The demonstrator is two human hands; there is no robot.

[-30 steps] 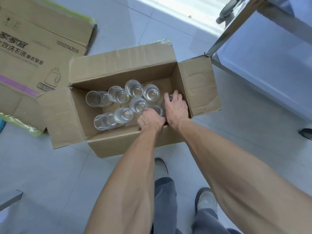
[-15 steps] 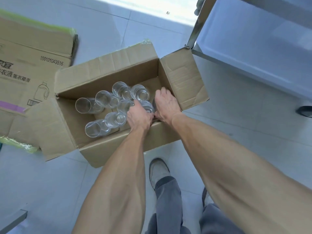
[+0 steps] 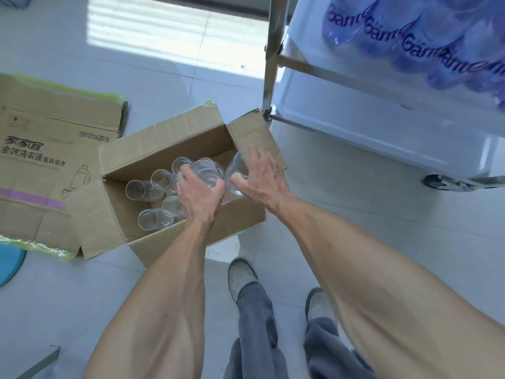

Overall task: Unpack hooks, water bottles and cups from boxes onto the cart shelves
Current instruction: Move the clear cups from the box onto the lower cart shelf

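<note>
An open cardboard box (image 3: 164,140) stands on the floor with several clear cups (image 3: 155,184) lying inside. My left hand (image 3: 200,196) grips a clear cup (image 3: 206,172) lifted above the box's right end. My right hand (image 3: 261,177) grips another clear cup (image 3: 236,173) beside it, over the box's right flap. The white cart shelf (image 3: 382,132) with a metal frame stands to the right. Blue water bottles (image 3: 410,42) lie on the shelf above it.
A flattened printed carton (image 3: 41,160) lies on the floor left of the box. A cart wheel (image 3: 442,183) sits at the right. A blue round object (image 3: 9,262) shows at the left edge. My two shoes (image 3: 241,274) stand just behind the box.
Both hands have closed round cups and risen out of the box. The view has swung up and right, bringing the cart shelves and bottles into sight.
</note>
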